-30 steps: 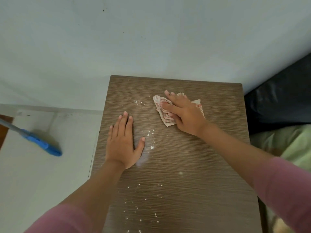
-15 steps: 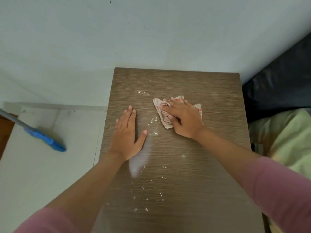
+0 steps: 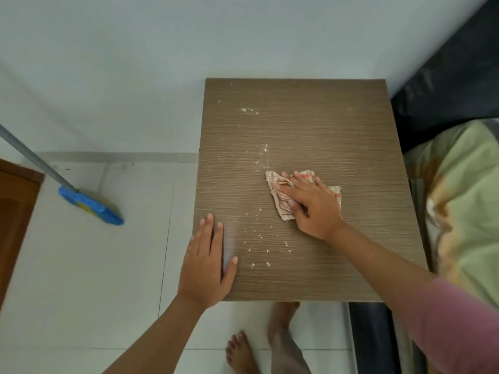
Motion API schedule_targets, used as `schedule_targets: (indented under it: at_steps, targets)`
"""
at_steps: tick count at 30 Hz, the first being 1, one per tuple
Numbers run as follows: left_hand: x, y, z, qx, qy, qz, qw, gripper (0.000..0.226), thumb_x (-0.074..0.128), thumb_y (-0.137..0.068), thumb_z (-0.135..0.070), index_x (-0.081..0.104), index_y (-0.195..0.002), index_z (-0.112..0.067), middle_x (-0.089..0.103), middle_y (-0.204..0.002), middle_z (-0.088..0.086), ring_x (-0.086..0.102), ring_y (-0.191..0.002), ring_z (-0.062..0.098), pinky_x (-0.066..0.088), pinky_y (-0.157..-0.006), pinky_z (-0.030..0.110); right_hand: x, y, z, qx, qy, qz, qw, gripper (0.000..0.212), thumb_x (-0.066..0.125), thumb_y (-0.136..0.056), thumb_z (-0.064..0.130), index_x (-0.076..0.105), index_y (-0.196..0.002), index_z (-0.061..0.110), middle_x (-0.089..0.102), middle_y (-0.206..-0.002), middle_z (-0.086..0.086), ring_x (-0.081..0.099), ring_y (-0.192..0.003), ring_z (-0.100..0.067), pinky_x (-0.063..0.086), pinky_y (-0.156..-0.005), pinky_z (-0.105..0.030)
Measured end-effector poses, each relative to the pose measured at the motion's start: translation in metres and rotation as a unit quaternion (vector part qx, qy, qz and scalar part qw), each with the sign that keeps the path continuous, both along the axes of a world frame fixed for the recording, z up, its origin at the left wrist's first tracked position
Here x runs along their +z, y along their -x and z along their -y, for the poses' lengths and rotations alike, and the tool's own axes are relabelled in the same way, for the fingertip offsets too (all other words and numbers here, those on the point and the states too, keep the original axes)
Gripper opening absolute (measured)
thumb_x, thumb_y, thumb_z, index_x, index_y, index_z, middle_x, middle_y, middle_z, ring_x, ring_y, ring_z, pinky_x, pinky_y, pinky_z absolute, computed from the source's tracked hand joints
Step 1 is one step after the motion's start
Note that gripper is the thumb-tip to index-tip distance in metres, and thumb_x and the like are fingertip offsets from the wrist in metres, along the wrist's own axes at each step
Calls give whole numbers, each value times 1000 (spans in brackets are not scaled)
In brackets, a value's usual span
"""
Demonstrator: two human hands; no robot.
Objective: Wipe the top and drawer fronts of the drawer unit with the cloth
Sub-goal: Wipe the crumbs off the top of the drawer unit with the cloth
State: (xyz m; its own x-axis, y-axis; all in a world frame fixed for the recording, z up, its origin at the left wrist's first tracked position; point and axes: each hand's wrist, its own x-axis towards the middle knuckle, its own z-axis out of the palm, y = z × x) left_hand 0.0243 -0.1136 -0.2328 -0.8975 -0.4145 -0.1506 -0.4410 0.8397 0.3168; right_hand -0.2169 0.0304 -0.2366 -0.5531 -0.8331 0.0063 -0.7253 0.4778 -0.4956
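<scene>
The cloth (image 3: 280, 197), a crumpled pale rag with red stripes, lies on the top of the drawer unit (image 3: 324, 125), a little right of the middle of the wood-grain surface. The right hand (image 3: 310, 205) is pressed flat down on it, palm over the cloth's right half; its fingers (image 3: 290, 184) are stretched out and slightly spread, pointing left and away across the fabric, so the cloth is held under them against the top, not gripped in a fist. The rag's left edge and lower corner stick out beyond the fingertips and thumb.

The left hand (image 3: 206, 265) lies flat on the near left corner of the same top, fingers straight and close together, thumb out to the side, holding nothing; its outer edge overhangs the unit's left side. It is well apart from the cloth.

White crumbs (image 3: 260, 233) are scattered over the top: a trail between the two hands, a few specks just beyond the cloth, and a small cluster nearer the far edge. The drawer fronts are out of sight from this angle.

A blue mop head (image 3: 90, 205) on a grey handle rests on the white tiled floor (image 3: 81, 279) to the left. A green bedcover (image 3: 459, 206) lies at the right, and bare feet (image 3: 240, 352) show below the unit's near edge
</scene>
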Motion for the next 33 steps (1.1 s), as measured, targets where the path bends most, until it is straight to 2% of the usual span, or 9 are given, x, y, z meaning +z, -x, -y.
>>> schedule_targets:
  at_steps: [5,11,23,29,33]
  targets:
    - [-3,2,3,-8,12,-7,1000,70,37,-89,-45,23,-143,-1,15,-153,17,9,-142,29,19,-113,45,0,-16,-5,-21,5,2,1000,45,33,-90,33,52,-130,32,41,-145,10,26,-138,-9,15,-113,-45]
    - [-4,1,2,-9,14,-15,1000,69,37,-89,-44,25,-142,-1,17,-153,18,11,-142,29,21,-113,46,1,-41,-17,-16,10,-1,1000,45,33,-90,33,53,-130,32,41,-145,9,29,-138,-13,16,-114,-46]
    - [-9,1,1,-4,41,-55,998,71,37,-86,-47,31,-139,0,25,-150,20,20,-139,33,24,-112,47,-1,-85,-43,-12,9,3,1000,47,32,-87,34,53,-130,34,41,-145,10,32,-138,-13,16,-113,-43]
    - [-11,0,1,-7,64,-76,995,72,35,-85,-49,33,-137,0,27,-148,20,23,-138,33,24,-112,45,-3,-110,-59,-2,27,7,1000,42,44,-90,22,53,-130,32,43,-145,8,32,-139,-16,12,-112,-38]
    - [-14,1,1,-8,82,-87,993,73,33,-84,-51,34,-137,0,28,-148,20,24,-137,33,21,-112,43,-2,-125,-69,3,43,6,999,42,46,-89,19,55,-129,30,47,-142,5,35,-137,-17,15,-112,-42]
